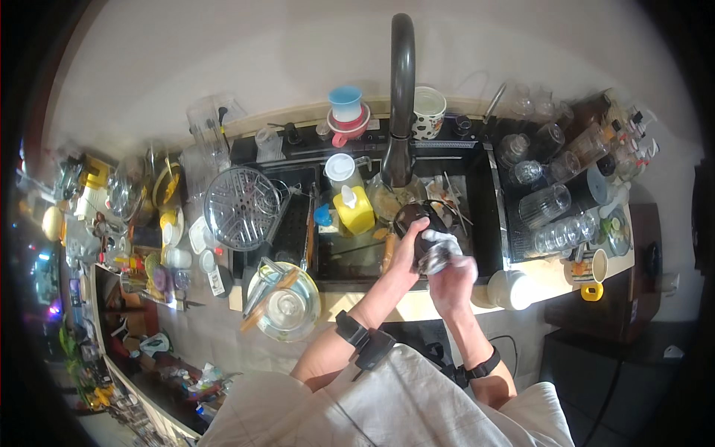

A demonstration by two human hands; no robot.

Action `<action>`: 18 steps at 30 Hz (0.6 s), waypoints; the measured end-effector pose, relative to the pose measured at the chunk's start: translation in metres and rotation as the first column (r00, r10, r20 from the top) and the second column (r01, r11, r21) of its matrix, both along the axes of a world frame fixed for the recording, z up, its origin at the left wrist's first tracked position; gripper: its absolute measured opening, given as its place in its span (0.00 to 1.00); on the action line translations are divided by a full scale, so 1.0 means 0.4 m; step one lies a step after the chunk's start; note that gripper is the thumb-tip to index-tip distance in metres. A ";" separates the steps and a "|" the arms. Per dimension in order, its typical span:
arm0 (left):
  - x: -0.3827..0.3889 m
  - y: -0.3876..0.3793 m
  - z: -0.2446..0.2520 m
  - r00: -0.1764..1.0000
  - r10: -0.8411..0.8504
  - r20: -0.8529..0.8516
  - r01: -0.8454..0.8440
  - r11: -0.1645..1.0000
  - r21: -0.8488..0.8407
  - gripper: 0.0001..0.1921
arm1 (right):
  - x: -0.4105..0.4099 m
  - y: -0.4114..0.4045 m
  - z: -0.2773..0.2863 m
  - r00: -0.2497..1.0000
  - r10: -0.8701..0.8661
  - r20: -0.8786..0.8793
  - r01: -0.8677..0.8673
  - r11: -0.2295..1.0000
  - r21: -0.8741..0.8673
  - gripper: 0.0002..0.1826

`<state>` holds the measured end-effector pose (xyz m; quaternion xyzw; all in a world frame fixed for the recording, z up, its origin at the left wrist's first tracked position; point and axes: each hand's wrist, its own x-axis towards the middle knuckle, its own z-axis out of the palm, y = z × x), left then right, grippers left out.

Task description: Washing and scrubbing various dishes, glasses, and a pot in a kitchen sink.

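Note:
Over the black sink (pixel 487 207), my left hand (pixel 406 246) grips a dark, rounded vessel (pixel 412 214); its exact kind is hard to tell. My right hand (pixel 453 282) is blurred and presses a foam-covered scrubber (pixel 437 252) against the vessel's near side. White suds cling to the right hand's fingers. Just beyond the vessel, under the dark faucet (pixel 401 112), a clear bowl (pixel 388 201) with food residue sits in the sink. Chopsticks (pixel 458 204) and food scraps lie to its right. A yellow pump dispenser (pixel 355 211) stands left of the bowl.
A round perforated steel rack (pixel 243 208) is left of the sink. Stacked bowls (pixel 287 304) overhang the counter's front edge. Several drinking glasses (pixel 544 205) crowd the right side. A white container (pixel 511 289) and a yellow-handled mug (pixel 593 271) stand near the front edge.

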<state>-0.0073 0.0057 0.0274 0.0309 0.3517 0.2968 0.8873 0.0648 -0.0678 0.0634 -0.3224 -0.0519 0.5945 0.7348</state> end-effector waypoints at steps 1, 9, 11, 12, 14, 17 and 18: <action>0.006 -0.009 -0.012 0.998 0.056 -0.021 -0.056 0.998 0.001 0.18 | 0.019 -0.010 -0.008 0.984 0.069 -0.166 -0.054 0.994 0.095 0.23; 0.021 -0.023 -0.004 0.970 0.054 -0.239 -0.060 0.998 -0.019 0.30 | -0.005 -0.013 -0.029 0.200 0.198 0.960 -0.074 0.980 -0.187 0.20; 0.043 -0.042 0.003 0.895 0.205 -0.395 -0.140 0.972 0.187 0.32 | -0.020 -0.003 -0.034 0.237 0.190 0.953 -0.064 0.982 -0.180 0.21; 0.053 -0.050 0.010 0.781 0.370 -0.504 -0.173 0.903 0.394 0.35 | -0.035 0.000 -0.038 0.338 0.115 0.934 0.049 0.989 -0.139 0.21; 0.058 -0.055 0.011 0.763 0.376 -0.526 -0.141 0.890 0.433 0.42 | -0.039 0.005 -0.038 0.428 0.032 0.903 0.163 0.980 -0.111 0.21; 0.059 -0.053 0.023 0.777 0.524 -0.350 -0.278 0.784 0.556 0.51 | -0.028 0.030 -0.045 0.544 -0.020 0.839 0.329 0.925 -0.191 0.23; 0.058 -0.052 0.011 0.777 0.524 -0.350 -0.279 0.784 0.555 0.51 | -0.027 0.035 -0.060 0.543 -0.020 0.839 0.329 0.925 -0.191 0.23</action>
